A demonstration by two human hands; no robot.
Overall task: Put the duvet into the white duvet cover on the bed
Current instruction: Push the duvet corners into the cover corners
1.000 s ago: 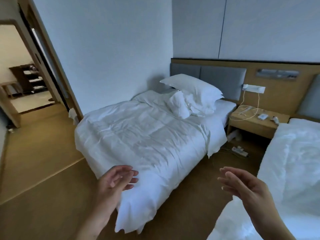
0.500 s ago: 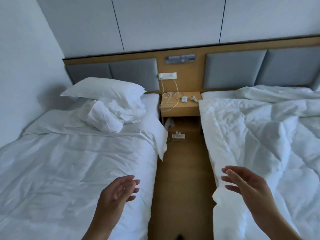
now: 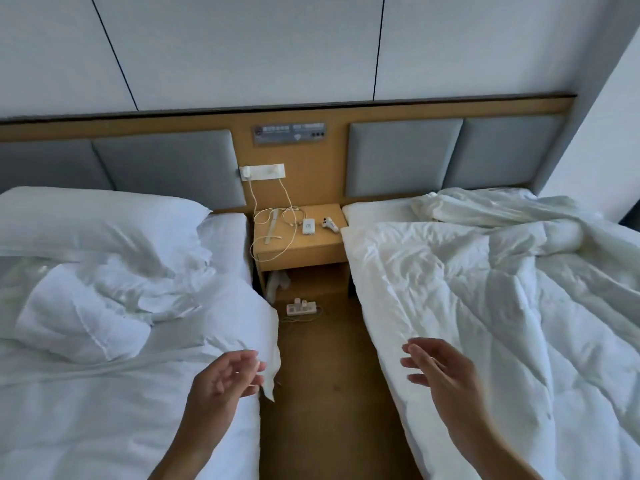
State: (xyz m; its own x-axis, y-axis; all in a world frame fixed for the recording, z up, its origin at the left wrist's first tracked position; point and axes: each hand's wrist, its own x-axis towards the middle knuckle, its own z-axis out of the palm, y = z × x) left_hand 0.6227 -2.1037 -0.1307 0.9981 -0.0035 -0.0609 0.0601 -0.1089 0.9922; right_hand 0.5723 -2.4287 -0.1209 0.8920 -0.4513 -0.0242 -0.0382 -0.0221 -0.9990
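Aisle: strip of brown floor (image 3: 329, 393) between two beds, hemmed in by bedding on both sides.
Counter (image 3: 311, 245): stands at the head of the aisle, between the beds, against the wooden headboard.
On counter: looped white cables (image 3: 277, 220) running up to a wall socket plate (image 3: 265, 170); small white box (image 3: 308, 226); white handheld device (image 3: 329, 224) beside it.
Counter's open compartment: holds something white (image 3: 277, 284), too dim to name.
Power strip (image 3: 301, 309): lies on the floor just in front of the counter.
Left bed (image 3: 104, 427): covered in smooth white bedding, one corner hanging over the aisle edge; large pillow (image 3: 97, 220) at the head, rumpled smaller pillow (image 3: 79, 323) in front of it.
Right bed (image 3: 374, 211): bare mattress strip showing at the head.
Duvet (image 3: 485, 306): spread, creased and bunched, over most of the right bed, its edge draping into the aisle.
Thin white fabric (image 3: 485, 209): crumpled at the head of the right bed, above the duvet; cannot tell whether it is the cover.
Left hand (image 3: 225, 379): released, fingers loosely curved, grasping nothing, over the left bed's aisle edge just beside the hanging corner.
Right hand (image 3: 440, 372): released, fingers relaxed, grasping nothing, above the duvet's near edge.
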